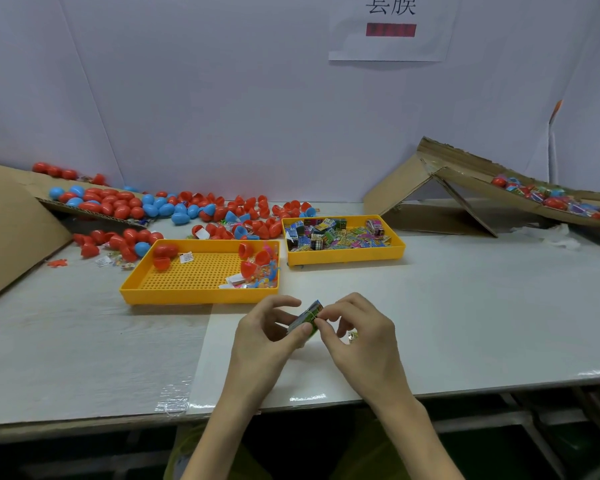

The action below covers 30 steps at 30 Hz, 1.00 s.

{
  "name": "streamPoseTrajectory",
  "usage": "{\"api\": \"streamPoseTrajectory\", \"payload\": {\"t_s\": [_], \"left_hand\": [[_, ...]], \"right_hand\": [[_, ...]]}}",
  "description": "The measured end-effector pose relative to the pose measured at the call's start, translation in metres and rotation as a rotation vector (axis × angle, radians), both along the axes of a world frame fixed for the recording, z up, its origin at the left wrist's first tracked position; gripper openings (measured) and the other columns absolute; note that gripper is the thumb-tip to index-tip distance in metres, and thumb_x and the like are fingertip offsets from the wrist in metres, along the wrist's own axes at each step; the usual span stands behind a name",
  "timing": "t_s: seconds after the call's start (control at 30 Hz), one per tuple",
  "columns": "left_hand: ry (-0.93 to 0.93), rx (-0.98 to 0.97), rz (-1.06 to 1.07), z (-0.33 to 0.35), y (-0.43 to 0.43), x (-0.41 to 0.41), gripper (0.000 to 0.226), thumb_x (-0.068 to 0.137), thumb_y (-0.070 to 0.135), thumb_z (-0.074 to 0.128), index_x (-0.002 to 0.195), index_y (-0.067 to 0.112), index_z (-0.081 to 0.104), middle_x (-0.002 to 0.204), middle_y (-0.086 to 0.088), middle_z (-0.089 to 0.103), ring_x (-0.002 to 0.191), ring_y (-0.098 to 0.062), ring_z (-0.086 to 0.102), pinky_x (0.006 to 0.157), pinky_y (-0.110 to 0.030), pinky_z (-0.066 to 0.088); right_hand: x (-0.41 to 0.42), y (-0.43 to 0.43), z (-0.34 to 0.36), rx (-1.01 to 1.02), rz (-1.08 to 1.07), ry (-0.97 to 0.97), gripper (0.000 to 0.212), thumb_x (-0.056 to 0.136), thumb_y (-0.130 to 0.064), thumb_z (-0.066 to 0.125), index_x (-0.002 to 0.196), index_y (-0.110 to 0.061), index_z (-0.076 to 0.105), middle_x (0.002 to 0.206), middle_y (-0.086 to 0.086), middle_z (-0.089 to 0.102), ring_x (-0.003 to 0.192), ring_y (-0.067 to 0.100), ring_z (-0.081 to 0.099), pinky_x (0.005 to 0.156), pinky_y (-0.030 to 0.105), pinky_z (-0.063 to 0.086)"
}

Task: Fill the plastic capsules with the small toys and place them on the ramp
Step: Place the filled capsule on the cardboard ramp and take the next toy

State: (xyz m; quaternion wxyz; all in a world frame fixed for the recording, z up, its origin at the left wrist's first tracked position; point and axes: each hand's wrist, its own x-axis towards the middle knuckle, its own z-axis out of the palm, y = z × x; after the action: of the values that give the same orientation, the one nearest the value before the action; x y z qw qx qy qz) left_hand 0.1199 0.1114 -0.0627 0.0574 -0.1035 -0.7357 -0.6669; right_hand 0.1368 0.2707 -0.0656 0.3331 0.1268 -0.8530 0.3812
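Head view, left to right: what have I got in front of me?

– Far left, a cardboard slope [49, 199] loaded with closed red and blue capsules [118, 204], with more capsules and loose halves spilled on the table [465, 306] beside it. Next comes the left tray [194, 296], which holds a few red halves and bright small toys [264, 275] in its right corner. Behind and right of it, the right tray [343, 258] is full of printed packets [336, 235].

And my hands?

– Both are near the front edge. Your left hand [267, 337] pinches a green-and-blue packet [309, 318] between thumb and fingers. Your right hand [361, 337] has its fingertips curled onto the packet's upper end. The packet sits low over the table, and I cannot tell whether it touches. Neither hand has a capsule.

So I'm readying the toy, not filling yet.

– That's my reading. Next I think you need an open half from the left tray, forward and left of your hands. One hand has to let go for that while the other keeps the packet compact enough to fit.

And then?

– Far right, the ramp [471, 178] already carries capsules and packets. I judge a closed capsule goes there, and it's well apart from your hands.
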Motion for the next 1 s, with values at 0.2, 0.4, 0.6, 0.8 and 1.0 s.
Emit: {"api": "streamPoseTrajectory", "payload": {"t_s": [0.2, 0.4, 0.6, 0.8, 1.0], "left_hand": [[0.035, -0.037, 0.05, -0.001, 0.001, 0.001, 0.031, 0.079, 0.019, 0.084, 0.092, 0.041, 0.067, 0.079, 0.004, 0.071, 0.069, -0.016, 0.069, 0.065, -0.033, 0.059], [0.057, -0.05, 0.06, -0.001, 0.002, 0.002, 0.027, 0.08, 0.017, 0.082, 0.094, 0.037, 0.069, 0.076, 0.004, 0.072, 0.068, -0.014, 0.069, 0.068, -0.037, 0.061], [0.071, -0.055, 0.083, -0.001, 0.003, 0.004, 0.024, 0.082, 0.014, 0.08, 0.095, 0.032, 0.071, 0.073, 0.003, 0.073, 0.07, -0.018, 0.07, 0.071, -0.04, 0.062], [0.069, 0.022, 0.122, 0.0, 0.002, 0.006, 0.022, 0.083, 0.008, 0.078, 0.094, 0.026, 0.072, 0.071, 0.001, 0.073, 0.065, -0.014, 0.069, 0.064, -0.027, 0.058], [0.02, 0.132, 0.085, 0.002, -0.001, 0.004, 0.018, 0.085, 0.004, 0.076, 0.094, 0.02, 0.074, 0.073, -0.004, 0.074, 0.064, -0.018, 0.07, 0.062, -0.024, 0.057]], "right_hand": [[0.001, -0.008, 0.002, 0.239, -0.15, 0.007, 0.009, 0.086, -0.018, 0.071, 0.086, -0.023, 0.063, 0.082, -0.013, 0.055, 0.06, 0.005, 0.039, 0.056, 0.02, 0.04], [0.001, -0.011, 0.004, 0.326, -0.088, -0.037, 0.003, 0.092, -0.021, 0.055, 0.092, -0.019, 0.057, 0.087, -0.006, 0.057, 0.06, 0.017, 0.049, 0.055, 0.029, 0.042], [0.005, -0.014, 0.007, 0.375, -0.025, -0.018, 0.003, 0.089, -0.013, 0.057, 0.09, -0.016, 0.056, 0.086, -0.004, 0.058, 0.065, 0.008, 0.026, 0.058, 0.018, 0.028], [0.008, -0.014, 0.008, 0.407, 0.007, -0.001, 0.004, 0.087, -0.012, 0.061, 0.088, -0.016, 0.059, 0.084, -0.006, 0.061, 0.069, 0.004, 0.021, 0.057, 0.009, 0.018], [0.006, -0.014, 0.006, 0.412, -0.042, -0.007, 0.005, 0.086, -0.013, 0.063, 0.089, -0.017, 0.06, 0.083, -0.008, 0.065, 0.06, 0.009, 0.026, 0.056, 0.01, 0.017]]}}
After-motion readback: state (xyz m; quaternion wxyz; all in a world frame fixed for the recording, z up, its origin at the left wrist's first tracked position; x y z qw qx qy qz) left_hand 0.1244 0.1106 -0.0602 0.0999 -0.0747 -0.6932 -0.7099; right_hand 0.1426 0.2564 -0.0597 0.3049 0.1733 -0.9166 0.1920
